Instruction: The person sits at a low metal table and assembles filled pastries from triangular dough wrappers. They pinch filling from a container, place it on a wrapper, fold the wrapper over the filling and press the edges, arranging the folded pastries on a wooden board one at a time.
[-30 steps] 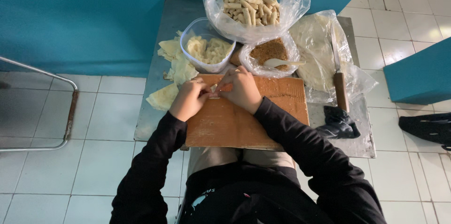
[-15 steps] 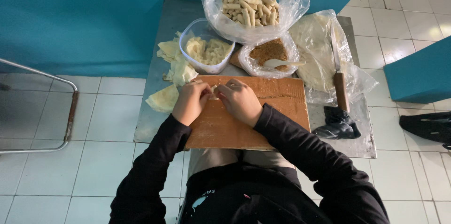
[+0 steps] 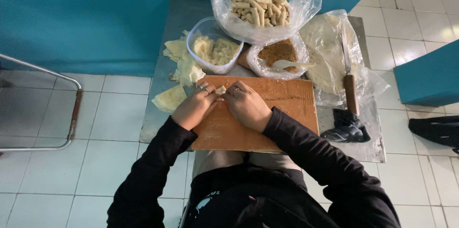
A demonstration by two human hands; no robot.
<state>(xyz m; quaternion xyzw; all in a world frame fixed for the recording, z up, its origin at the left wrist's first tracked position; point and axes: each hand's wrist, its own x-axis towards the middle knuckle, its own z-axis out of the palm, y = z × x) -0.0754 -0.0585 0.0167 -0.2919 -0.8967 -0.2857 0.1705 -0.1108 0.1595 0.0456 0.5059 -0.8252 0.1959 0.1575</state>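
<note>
1. A small pale piece of dough wrapper (image 3: pixel 220 90) is pinched between the fingertips of both hands, near the far left edge of a wooden board (image 3: pixel 267 118). Most of it is hidden by the fingers, so its exact shape cannot be told.
2. The left hand (image 3: pixel 195 107) is curled, with its fingertips closed on the left side of the wrapper; rings are seen on two fingers.
3. The right hand (image 3: pixel 247 105) is likewise bent over the wrapper from the right, its fingertips closed on it and a ring worn on one finger.
4. The board is laid on a grey metal table (image 3: pixel 160 118), right in front of the person's lap.
5. Just beyond the hands, a clear plastic tub (image 3: pixel 213 52) of pale filling is placed; loose pale wrapper pieces (image 3: pixel 179 72) are scattered to its left on the table.
6. Beside the tub to the right, a small bag of brown crumbs (image 3: pixel 277 53) is seen with a white spoon (image 3: pixel 291 64) lying in it.
7. Behind these, a large clear bag of finished rolls (image 3: pixel 260 4) is set.
8. At the right, a knife with a wooden handle (image 3: pixel 349 77) is laid across a plastic-wrapped stack of flat sheets (image 3: pixel 327 48).
</note>
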